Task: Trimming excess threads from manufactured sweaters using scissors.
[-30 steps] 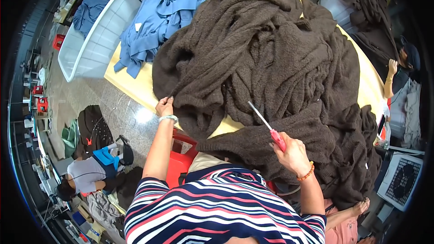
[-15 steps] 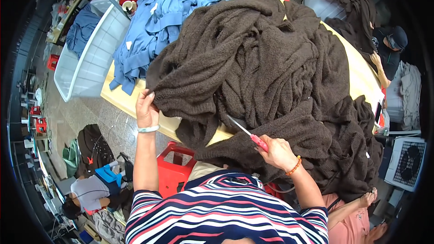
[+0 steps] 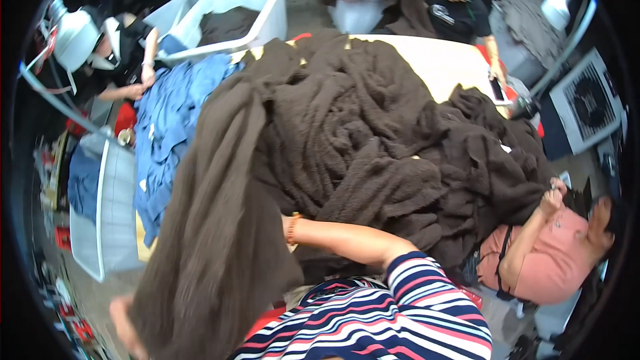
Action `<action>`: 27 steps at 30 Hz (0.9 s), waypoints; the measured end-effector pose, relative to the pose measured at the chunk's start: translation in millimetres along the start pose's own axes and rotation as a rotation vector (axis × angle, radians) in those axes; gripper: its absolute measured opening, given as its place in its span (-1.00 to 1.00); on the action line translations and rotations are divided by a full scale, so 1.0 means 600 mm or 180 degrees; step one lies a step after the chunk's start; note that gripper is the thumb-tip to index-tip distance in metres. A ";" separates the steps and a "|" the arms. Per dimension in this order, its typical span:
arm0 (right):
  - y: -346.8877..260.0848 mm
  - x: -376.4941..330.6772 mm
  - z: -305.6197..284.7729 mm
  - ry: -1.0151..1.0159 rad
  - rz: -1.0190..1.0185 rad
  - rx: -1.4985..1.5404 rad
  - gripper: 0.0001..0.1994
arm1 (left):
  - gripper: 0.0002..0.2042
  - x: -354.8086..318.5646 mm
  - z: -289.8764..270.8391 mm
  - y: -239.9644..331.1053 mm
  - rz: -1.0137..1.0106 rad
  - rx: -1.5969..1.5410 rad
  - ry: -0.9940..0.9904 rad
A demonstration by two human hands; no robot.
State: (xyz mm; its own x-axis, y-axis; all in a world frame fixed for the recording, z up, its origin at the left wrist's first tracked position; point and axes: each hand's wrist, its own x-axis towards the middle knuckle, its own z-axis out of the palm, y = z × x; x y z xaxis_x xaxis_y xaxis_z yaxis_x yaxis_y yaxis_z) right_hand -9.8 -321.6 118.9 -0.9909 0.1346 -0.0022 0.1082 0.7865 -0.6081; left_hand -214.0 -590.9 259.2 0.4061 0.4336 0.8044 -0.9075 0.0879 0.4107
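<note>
A dark brown fuzzy knit garment [image 3: 213, 227] hangs lifted and spread in front of me at the left, blurred by motion. At its lower left edge my left hand [image 3: 125, 323] is closed on the fabric, partly covered by it. My right hand [image 3: 287, 224] reaches left behind the garment; only a bit by the orange bead bracelet [image 3: 294, 228] shows, and its fingers are hidden. The pink-handled tool is out of sight. Beyond my arm, a large heap of brown knit garments [image 3: 360, 113] covers most of the yellow table [image 3: 433, 70].
Blue garments [image 3: 163, 133] lie along the table's left side, a co-worker's hands [image 3: 143, 87] on them. White bins [image 3: 110, 220] stand at the left and a bin [image 3: 270, 10] at the back. A person in pink [image 3: 553, 253] handles brown cloth at the right; another [image 3: 460, 13] stands behind.
The brown garment has been pulled up off the heap toward me and the left. My right hand moved left behind it, and the pink-handled tool went out of sight. The view has shifted.
</note>
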 end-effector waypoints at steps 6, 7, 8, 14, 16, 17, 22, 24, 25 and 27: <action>-0.059 -0.033 -0.054 0.0870 0.0685 0.0256 -0.64 | -0.81 0.012 -0.062 0.043 -0.0151 -0.0233 -0.0387; -0.047 -0.057 -0.084 0.0968 0.0769 0.0290 -0.63 | -0.81 0.028 -0.076 0.044 -0.0135 -0.0236 -0.0436; -0.038 -0.088 -0.107 0.1058 0.0851 0.0333 -0.63 | -0.80 0.044 -0.087 0.042 -0.0115 -0.0238 -0.0473; 0.028 -0.357 -0.263 0.1413 0.1285 0.0537 -0.60 | -0.79 0.111 -0.109 0.021 0.0161 -0.0128 -0.0652; 0.037 -0.495 -0.277 0.1433 0.1351 0.0641 -0.60 | -0.79 0.122 -0.088 0.005 0.0290 0.0009 -0.0626; 0.042 -0.555 -0.281 0.1436 0.1384 0.0709 -0.59 | -0.79 0.126 -0.074 -0.006 0.0348 0.0081 -0.0596; 0.000 -0.528 -0.296 0.0719 0.1128 -0.0365 -0.54 | -0.73 0.181 -0.048 -0.183 0.1029 0.2624 0.4561; -0.033 -0.502 -0.307 -0.0898 0.1511 -0.1322 -0.52 | -0.73 0.121 -0.073 -0.199 -0.0083 0.2337 0.5579; -0.046 -0.504 -0.292 -0.1665 0.2399 -0.0944 -0.53 | -0.70 0.088 -0.091 -0.211 -0.0933 0.2325 0.5810; -0.054 -0.528 -0.262 -0.1479 0.2113 -0.0665 -0.55 | -0.68 -0.082 -0.127 -0.291 -0.1036 0.2029 0.6410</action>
State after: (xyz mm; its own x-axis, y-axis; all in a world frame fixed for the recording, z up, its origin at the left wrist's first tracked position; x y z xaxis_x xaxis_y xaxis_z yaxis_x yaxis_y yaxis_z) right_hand 313.5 -295.2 264.0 -0.6432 0.3832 -0.6629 0.6483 0.7332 -0.2053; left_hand -83.6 -559.2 115.1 -0.5305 0.6289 -0.5683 -0.5204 0.2876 0.8041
